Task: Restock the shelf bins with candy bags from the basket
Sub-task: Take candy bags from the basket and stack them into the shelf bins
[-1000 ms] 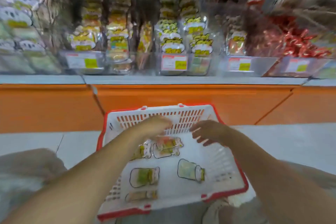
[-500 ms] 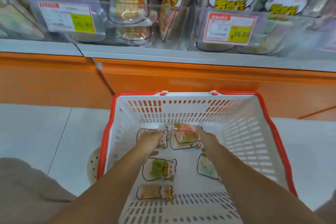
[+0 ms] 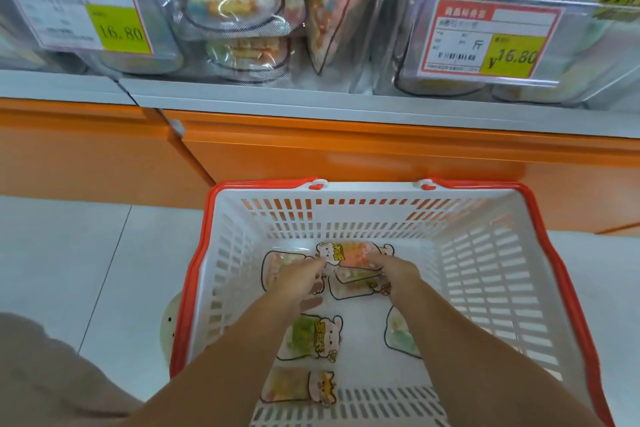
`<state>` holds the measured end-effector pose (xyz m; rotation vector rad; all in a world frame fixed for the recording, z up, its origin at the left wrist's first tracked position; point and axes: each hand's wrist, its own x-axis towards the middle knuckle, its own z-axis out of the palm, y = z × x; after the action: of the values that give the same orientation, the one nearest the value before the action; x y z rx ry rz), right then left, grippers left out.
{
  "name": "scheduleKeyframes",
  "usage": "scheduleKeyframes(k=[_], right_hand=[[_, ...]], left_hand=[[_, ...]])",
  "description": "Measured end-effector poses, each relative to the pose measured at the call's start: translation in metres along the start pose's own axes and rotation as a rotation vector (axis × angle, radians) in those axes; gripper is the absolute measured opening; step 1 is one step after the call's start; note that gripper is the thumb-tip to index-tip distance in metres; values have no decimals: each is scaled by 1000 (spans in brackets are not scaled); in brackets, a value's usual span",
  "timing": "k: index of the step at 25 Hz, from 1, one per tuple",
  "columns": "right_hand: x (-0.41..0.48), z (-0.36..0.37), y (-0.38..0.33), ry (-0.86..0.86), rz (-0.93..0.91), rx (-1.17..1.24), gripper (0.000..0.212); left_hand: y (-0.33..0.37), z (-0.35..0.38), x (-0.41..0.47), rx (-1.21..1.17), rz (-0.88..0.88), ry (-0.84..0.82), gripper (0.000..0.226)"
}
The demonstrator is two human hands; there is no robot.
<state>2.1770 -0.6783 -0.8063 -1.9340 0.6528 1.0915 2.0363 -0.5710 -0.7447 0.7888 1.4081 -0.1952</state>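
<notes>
Deeper in the basket (image 3: pixel 198 270) than before, touching the far candy bag's (image 3: pixel 349 252) ends with left hand (image 3: pixel 297 280) and right hand (image 3: pixel 396 272); grip unclear.

Pale, glossy floor tiles (image 3: pixel 62 253) with thin dark joints run up to the display unit. Its orange base panel (image 3: pixel 346 156) catches a soft sheen and is split by a slanting seam (image 3: pixel 173 128) towards the left. A grey shelf ledge (image 3: pixel 277 100) caps it, and above that hang red-bordered price labels (image 3: pixel 79 14) reading 16.80
</notes>
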Motion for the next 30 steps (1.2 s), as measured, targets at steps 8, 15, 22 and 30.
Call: scheduleKeyframes(k=[8, 15, 22, 30], right_hand=[[-4, -1, 5, 25, -73, -170, 89], [-23, -12, 6, -167, -150, 26, 55], [-86, -51, 0, -407, -304, 238, 25], [-184, -97, -28, -642, -492, 362, 37]], left_hand=[[-9, -4, 2, -53, -25, -36, 11], [-10, -7, 3, -34, 0, -24, 18], [-5, 3, -40, -189, 116, -224, 78], [26, -5, -130, -298, 268, -365, 49]])
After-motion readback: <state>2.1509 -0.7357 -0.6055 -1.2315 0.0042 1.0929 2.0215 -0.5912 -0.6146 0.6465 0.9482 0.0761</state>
